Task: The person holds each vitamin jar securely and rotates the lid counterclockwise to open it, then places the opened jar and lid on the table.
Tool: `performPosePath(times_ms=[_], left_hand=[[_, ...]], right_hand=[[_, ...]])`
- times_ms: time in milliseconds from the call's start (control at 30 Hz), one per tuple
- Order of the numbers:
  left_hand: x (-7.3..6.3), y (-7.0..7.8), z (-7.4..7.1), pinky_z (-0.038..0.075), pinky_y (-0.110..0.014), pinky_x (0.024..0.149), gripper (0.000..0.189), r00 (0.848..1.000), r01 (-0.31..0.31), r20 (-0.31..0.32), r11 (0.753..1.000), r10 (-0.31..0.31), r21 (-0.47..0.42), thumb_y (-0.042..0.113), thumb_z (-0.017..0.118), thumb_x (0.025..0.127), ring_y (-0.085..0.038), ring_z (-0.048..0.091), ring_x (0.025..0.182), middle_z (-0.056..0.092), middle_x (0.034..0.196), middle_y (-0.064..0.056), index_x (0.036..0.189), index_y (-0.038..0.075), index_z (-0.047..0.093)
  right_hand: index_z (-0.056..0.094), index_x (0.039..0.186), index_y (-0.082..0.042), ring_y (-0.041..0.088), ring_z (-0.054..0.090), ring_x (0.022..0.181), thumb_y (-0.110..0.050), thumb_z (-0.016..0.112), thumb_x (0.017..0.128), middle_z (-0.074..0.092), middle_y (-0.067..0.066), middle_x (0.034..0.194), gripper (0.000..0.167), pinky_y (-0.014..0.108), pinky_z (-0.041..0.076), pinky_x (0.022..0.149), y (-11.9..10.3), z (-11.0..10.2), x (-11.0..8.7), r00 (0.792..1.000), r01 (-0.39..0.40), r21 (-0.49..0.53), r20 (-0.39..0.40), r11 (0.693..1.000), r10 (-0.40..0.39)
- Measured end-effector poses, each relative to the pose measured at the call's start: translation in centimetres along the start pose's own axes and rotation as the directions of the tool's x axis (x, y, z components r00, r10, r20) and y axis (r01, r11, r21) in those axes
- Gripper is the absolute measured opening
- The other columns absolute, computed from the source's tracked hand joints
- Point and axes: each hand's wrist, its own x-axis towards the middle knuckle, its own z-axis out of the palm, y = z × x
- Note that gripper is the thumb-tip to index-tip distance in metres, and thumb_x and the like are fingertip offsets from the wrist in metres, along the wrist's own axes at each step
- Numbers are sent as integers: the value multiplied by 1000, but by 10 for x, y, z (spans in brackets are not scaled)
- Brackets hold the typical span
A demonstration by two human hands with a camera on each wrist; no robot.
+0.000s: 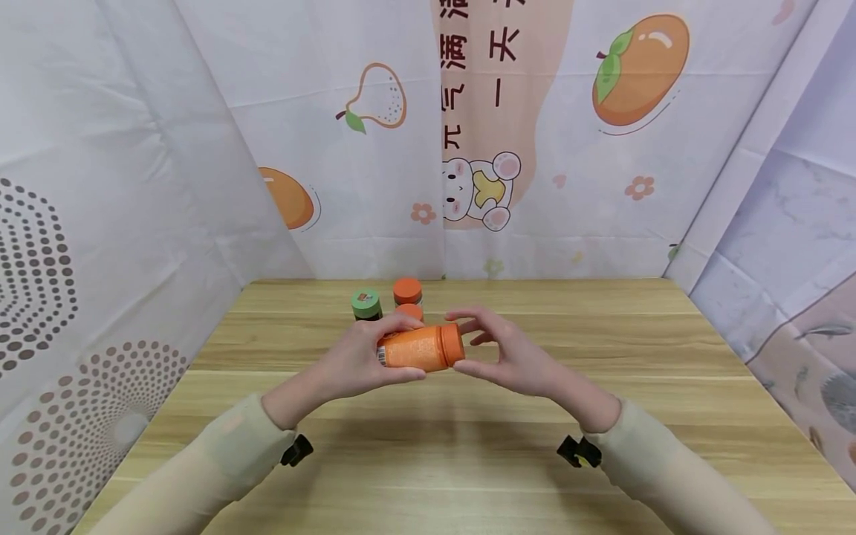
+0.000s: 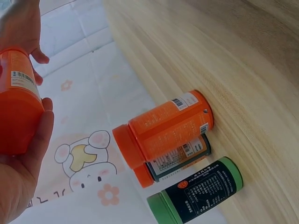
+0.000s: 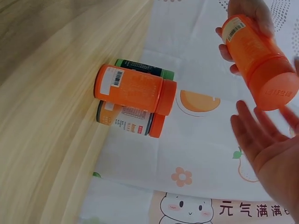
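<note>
My left hand (image 1: 357, 358) grips an orange plastic bottle (image 1: 416, 350) round its body, above the table. The bottle lies nearly sideways in the head view, its orange screw cap (image 1: 452, 343) pointing right. Part of a white barcode label shows near its base. Beside the cap is my right hand (image 1: 511, 358), thumb and fingers spread around it. In the right wrist view, the fingers (image 3: 254, 135) of that hand are extended close to the embossed cap top, not gripping it.
Behind the left hand, several containers stand on the wooden table (image 1: 602, 349): a dark jar with a green lid (image 1: 365, 300), another orange bottle (image 2: 168, 126), and an orange-capped, pale-labelled jar (image 3: 128, 116). A printed curtain (image 1: 374, 171) hangs at the back and sides.
</note>
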Motion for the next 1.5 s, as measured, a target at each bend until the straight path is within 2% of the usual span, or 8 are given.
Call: performPosePath(times_ms=[100, 233, 367, 600, 833, 967, 1233, 1500], left_hand=[[0, 0, 0, 52, -31, 69, 53, 1000, -1, 9, 1000, 0, 3, 32, 85, 75, -12, 59, 82, 66, 106, 4, 120, 19, 60], [0, -1, 1, 52, -31, 69, 53, 1000, 5, 21, 1000, -5, 5, 35, 84, 77, -13, 59, 83, 66, 107, 4, 121, 19, 60], [0, -1, 1, 52, -30, 68, 52, 1000, 2, 24, 1000, -2, 2, 34, 84, 77, -13, 59, 82, 66, 105, 4, 121, 18, 60], [1, -2, 0, 53, -30, 68, 52, 1000, 4, 13, 1000, -4, -11, 30, 85, 76, -14, 59, 82, 66, 104, 3, 120, 18, 60], [1, -2, -1, 53, -30, 67, 52, 1000, 10, 18, 1000, -9, -10, 32, 85, 76, -14, 59, 82, 66, 103, 4, 120, 18, 60], [2, -2, -2, 53, -30, 66, 52, 1000, 12, 21, 1000, -12, -6, 33, 84, 77, -14, 59, 82, 67, 102, 5, 120, 19, 60], [4, -5, -2, 52, -30, 67, 52, 1000, 18, 25, 1000, -18, -4, 32, 84, 77, -14, 59, 82, 67, 102, 6, 121, 19, 60], [8, -7, -1, 52, -31, 69, 52, 1000, 17, 20, 1000, -17, -7, 32, 84, 76, -14, 59, 84, 67, 103, 6, 121, 19, 60]], right_hand=[[45, 138, -10, 21, 60, 110, -11, 71, 90, 53, 7, 132, 55, 41, 51, 86, -4, -1, 4, 994, -109, 22, -12, 994, 109], [47, 138, -12, 19, 63, 103, -20, 65, 94, 58, 6, 126, 49, 36, 53, 80, -8, 0, 8, 975, -223, 10, -15, 975, 223], [51, 137, -13, 17, 65, 92, -22, 67, 94, 61, 6, 118, 47, 34, 55, 71, -10, 2, 9, 966, -257, 4, 7, 966, 257], [56, 130, -10, 12, 65, 84, -17, 73, 89, 62, 3, 113, 45, 31, 56, 65, -9, 6, 8, 982, -190, 17, 20, 982, 189], [59, 127, -10, 14, 64, 89, -12, 77, 84, 62, 2, 113, 46, 31, 55, 66, -8, 6, 7, 994, -111, 27, -1, 993, 111], [58, 128, -10, 16, 63, 93, -10, 78, 83, 61, 3, 118, 49, 32, 55, 69, -5, 6, 6, 999, -39, -14, -14, 999, 39], [57, 128, -11, 18, 58, 100, -5, 80, 80, 58, 6, 123, 54, 32, 53, 72, 1, 7, 5, 994, 95, -102, -47, 990, -100], [58, 127, -11, 21, 56, 109, 1, 81, 76, 57, 6, 125, 57, 33, 52, 76, 4, 7, 4, 988, 125, -123, -70, 984, -134]])
